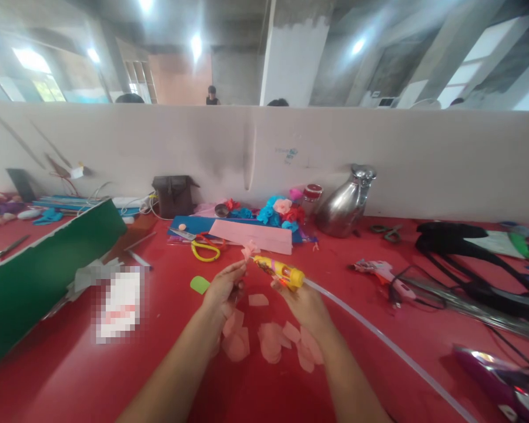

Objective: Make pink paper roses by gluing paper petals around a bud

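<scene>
The left hand [227, 289] is raised over the red table [167, 376], wrist bent inward, its thumb and fingers pinched together under a small pink flower [249, 249]. From here I can't make out whether a stem runs down between those fingers. The right hand [306, 302] comes up from the other side, wrapped round a yellow glue gun [278, 270] from below and behind, its nozzle pointing at the left hand and ending close to the flower's underside. Whether tip and flower touch is too small to tell. Most of the right fingers are hidden beneath the gun, and so is any trigger. Both forearms reach in from the bottom edge, which cuts them off, and slant toward each other.

A long, pale glue stick [379, 335] trails from the back of the gun and runs out at the bottom. Loose pink petals [270, 342] lie between the forearms, some partly covered by them. A purple iron [494, 376] is cut off at the right edge, and a paper-like white thing [122, 305] on the left is pixelated past reading.
</scene>
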A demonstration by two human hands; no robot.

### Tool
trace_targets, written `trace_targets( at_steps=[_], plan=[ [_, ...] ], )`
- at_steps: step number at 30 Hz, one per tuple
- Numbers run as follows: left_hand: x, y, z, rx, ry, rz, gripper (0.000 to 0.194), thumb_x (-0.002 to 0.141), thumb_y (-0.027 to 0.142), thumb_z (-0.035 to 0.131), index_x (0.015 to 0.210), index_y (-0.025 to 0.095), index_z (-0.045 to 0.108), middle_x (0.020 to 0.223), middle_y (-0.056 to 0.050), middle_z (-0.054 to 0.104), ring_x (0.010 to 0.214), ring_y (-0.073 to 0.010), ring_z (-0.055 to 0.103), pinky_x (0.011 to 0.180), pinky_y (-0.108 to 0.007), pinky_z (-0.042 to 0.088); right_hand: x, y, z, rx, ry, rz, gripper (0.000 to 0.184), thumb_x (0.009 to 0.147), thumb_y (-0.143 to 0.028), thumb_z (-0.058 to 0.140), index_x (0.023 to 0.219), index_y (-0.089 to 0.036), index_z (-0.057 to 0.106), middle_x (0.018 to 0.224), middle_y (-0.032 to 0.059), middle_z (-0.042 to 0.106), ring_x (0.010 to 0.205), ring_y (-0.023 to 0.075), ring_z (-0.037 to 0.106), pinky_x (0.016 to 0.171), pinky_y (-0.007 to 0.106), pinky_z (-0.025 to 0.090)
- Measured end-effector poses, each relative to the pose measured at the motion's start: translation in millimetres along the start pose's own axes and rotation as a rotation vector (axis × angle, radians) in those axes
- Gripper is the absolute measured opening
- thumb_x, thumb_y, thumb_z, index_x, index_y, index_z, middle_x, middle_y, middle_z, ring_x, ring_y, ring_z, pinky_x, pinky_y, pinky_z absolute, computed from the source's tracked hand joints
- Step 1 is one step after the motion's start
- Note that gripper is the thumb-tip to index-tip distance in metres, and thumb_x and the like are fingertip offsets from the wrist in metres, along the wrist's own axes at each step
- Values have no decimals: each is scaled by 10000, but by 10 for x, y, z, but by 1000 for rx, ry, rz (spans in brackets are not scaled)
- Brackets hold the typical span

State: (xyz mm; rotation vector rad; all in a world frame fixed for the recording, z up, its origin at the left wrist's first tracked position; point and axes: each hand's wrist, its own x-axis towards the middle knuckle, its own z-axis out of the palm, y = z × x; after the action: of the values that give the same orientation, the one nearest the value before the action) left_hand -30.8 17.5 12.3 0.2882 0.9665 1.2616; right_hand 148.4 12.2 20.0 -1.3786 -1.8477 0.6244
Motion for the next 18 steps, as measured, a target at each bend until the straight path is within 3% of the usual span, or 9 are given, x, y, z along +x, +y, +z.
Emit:
trace_targets(
  at_steps=[9, 18],
  plan=[
    [-15, -4, 14, 19, -10, 12, 277, 665, 130, 666, 938, 140, 628, 611, 36, 530, 376, -4, 400, 357, -115, 261, 1, 7, 33, -127, 80, -74, 311, 833, -490, 499, 905, -214, 624, 859, 67, 717, 776, 223, 663, 622, 266, 463],
    [-20, 13, 20, 35, 14, 8, 275, 689, 126, 638, 962, 139, 616, 628, 31, 527, 375, -4, 386, 349, -124, 235, -2, 44, 39, -218, 70, -98, 336, 836, -519, 482, 896, -213, 608, 810, 60, 707, 731, 222, 658, 597, 269, 444]
  ],
)
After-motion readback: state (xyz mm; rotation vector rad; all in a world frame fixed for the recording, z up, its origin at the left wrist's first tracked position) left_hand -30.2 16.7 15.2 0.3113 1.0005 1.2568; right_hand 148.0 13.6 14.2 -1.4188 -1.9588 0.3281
